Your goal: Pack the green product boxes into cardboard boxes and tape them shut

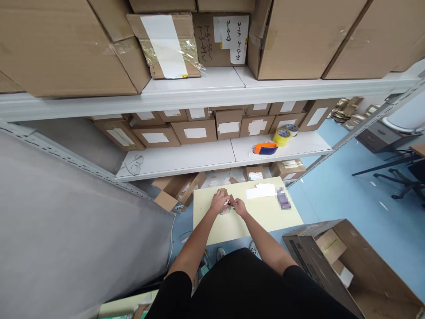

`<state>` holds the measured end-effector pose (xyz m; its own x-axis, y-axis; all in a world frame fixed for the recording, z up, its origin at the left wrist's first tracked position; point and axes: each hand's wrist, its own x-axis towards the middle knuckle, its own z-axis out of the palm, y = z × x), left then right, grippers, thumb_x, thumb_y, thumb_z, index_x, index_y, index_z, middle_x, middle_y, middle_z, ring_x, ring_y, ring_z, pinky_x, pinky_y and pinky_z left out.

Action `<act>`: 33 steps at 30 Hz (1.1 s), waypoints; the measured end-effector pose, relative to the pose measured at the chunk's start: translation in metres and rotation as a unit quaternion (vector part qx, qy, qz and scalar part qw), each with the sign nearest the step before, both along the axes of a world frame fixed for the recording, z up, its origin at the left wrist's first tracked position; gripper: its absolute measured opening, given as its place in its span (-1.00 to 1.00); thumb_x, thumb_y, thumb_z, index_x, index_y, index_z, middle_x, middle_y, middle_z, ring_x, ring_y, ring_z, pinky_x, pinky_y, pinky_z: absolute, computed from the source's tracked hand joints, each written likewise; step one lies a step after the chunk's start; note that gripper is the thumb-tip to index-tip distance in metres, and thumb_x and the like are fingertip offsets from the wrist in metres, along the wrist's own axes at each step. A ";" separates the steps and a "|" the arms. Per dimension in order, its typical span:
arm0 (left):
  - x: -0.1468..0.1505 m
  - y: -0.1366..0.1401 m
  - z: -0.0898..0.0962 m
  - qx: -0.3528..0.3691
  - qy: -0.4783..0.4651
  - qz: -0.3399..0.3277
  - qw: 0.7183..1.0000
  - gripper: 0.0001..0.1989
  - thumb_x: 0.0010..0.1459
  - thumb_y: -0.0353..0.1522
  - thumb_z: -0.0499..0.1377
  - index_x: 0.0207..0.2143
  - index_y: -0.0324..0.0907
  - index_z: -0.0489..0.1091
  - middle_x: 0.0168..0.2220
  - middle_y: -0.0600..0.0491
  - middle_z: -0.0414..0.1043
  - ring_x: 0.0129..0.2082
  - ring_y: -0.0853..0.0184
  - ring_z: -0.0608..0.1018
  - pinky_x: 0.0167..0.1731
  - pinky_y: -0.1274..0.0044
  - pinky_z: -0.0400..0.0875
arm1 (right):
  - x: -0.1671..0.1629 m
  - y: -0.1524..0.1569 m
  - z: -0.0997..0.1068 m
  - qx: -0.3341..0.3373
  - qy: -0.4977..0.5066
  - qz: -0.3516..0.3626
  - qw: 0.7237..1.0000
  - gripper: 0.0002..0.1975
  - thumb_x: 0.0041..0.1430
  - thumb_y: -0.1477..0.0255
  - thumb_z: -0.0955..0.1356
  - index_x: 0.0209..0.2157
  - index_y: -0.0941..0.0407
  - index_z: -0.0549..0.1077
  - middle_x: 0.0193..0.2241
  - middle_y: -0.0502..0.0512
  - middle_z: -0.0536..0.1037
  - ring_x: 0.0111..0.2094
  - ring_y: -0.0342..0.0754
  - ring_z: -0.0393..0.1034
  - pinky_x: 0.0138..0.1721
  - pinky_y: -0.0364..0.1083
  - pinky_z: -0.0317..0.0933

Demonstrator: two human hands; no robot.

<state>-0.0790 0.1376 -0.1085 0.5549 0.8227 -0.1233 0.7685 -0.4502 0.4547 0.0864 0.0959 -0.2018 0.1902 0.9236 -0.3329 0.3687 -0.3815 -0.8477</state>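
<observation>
Currently, your left hand (218,202) grips a small brown carton (224,192) on the cream tabletop (229,229) while your right hand (239,207) pinches its three-o'clock edge, white papers (260,191) lying at two o'clock.

Pale yellow table (255,221) with white papers (260,191), blurred purplish item (283,199)

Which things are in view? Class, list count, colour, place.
Rack: one, pale grey, ahead
Boxes: many, brown, on rack
Tape rolls: two, yellow and whitish, middle shelf
Unclear item: one, orange and blue, beside rolls
Glasses, apparently: one, clear, shelf left
Table: one, pale yellow, centre
Papers: several, white, on table
Pixelated item: one, purplish, table right
Open cartons: two, brown, flanking table
Drawer unit: one, grey, background right
Floor: one, blue, beneath
Package: one, brown and green, at hands
Shoes: two, whitish, below
Left hand, right hand: two, bare, at package
</observation>
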 end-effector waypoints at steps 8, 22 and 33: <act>-0.031 -0.011 -0.038 -0.040 -0.205 0.261 0.943 -0.63 0.34 -0.24 0.09 0.12 -0.08 0.48 0.22 -0.14 0.38 0.29 0.07 0.34 0.30 0.16 0.20 | 0.002 -0.002 0.008 0.000 0.003 -0.008 1.000 -0.72 0.20 0.18 0.36 -0.47 0.06 0.38 -0.48 0.00 0.57 -0.38 -0.05 0.49 -0.29 -0.12 0.38; -0.022 -0.028 -0.066 -0.121 -0.308 0.224 0.917 -0.46 0.03 -0.51 0.20 0.11 -0.08 0.37 0.26 -0.10 0.36 0.30 0.14 0.39 0.23 0.23 0.33 | -0.015 -0.020 0.014 0.048 0.042 0.038 0.997 -0.54 -0.07 0.51 0.33 -0.05 0.05 0.50 0.01 0.11 0.61 0.02 0.08 0.52 0.13 0.09 0.35; -0.035 -0.048 -0.071 -0.074 -0.239 0.153 0.956 -0.68 0.20 -0.47 0.18 -0.01 -0.08 0.51 0.40 -0.07 0.17 0.38 0.13 0.30 0.32 0.27 0.25 | -0.018 -0.030 0.009 0.018 0.102 -0.089 0.991 -0.54 0.03 0.13 0.38 -0.07 0.08 0.48 -0.14 0.14 0.63 -0.12 0.06 0.54 -0.12 -0.01 0.43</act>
<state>-0.1139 0.0892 -0.1792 0.3135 0.9486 -0.0437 0.5424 -0.1411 0.8282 0.0684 0.0662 -0.1927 0.2835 0.8934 -0.3486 0.1176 -0.3932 -0.9119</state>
